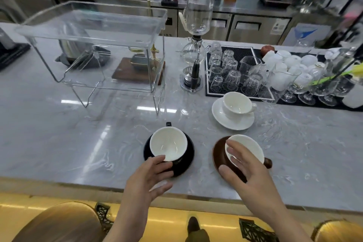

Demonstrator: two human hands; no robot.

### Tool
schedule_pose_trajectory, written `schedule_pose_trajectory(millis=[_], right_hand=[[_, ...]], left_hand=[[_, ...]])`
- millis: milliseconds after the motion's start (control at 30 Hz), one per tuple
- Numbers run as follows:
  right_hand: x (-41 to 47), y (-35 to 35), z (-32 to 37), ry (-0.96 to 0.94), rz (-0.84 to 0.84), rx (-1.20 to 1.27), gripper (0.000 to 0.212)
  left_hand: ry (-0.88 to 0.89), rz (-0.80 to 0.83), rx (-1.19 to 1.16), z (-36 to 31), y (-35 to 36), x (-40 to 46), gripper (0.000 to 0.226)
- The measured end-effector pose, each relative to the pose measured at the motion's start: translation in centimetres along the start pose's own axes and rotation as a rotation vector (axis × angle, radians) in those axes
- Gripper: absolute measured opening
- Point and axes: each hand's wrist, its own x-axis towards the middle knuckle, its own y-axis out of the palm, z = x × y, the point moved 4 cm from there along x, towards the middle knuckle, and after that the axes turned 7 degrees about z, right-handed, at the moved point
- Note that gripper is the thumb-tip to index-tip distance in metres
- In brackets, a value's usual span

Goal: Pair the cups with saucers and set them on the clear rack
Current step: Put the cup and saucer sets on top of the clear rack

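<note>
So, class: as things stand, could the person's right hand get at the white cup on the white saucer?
Probably yes. The right hand rests on the brown cup, and the white cup sits just beyond it on its white saucer, with bare counter between and nothing blocking.

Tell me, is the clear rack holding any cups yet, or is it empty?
Empty. Nothing sits on the clear rack; all three cup and saucer pairs stand on the counter.
</note>
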Motion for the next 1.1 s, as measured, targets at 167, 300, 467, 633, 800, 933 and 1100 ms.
schedule_pose_trajectory(millis=[167,300,467,633,800,933,1100], right_hand=[[-0.1,2.4,0.3,0.034,0.008,0.186,0.061],[0.4,3.5,0.0,0.06,-0.022,0.267,0.044],[2.5,4.2,-1.1,0.126,-0.009,0.316,0.033],[4.6,5.1,-2.8,0.19,0.031,0.324,0.029],[6.8,6.1,-3.3,0.207,0.047,0.236,0.036],[7.8,6.7,-3.3,0.254,0.033,0.185,0.044],[9.0,7.4,-2.7,0.342,-0.043,0.131,0.052]], left_hand=[[-0.072,0.039,-0.117,0.1,-2.9,-0.9,0.059],[-0.061,0.026,-0.11,-0.1,-4.0,-0.8,0.06],[-0.036,-0.035,-0.069,-0.6,-4.1,0.1,0.053],[-0.051,-0.108,0.01,-0.8,-4.4,1.5,0.043],[-0.031,-0.165,0.127,-1.6,-5.1,2.9,0.029],[-0.038,-0.165,0.256,-2.0,-5.9,4.5,0.022],[-0.081,-0.091,0.393,-2.5,-5.8,6.7,0.031]])
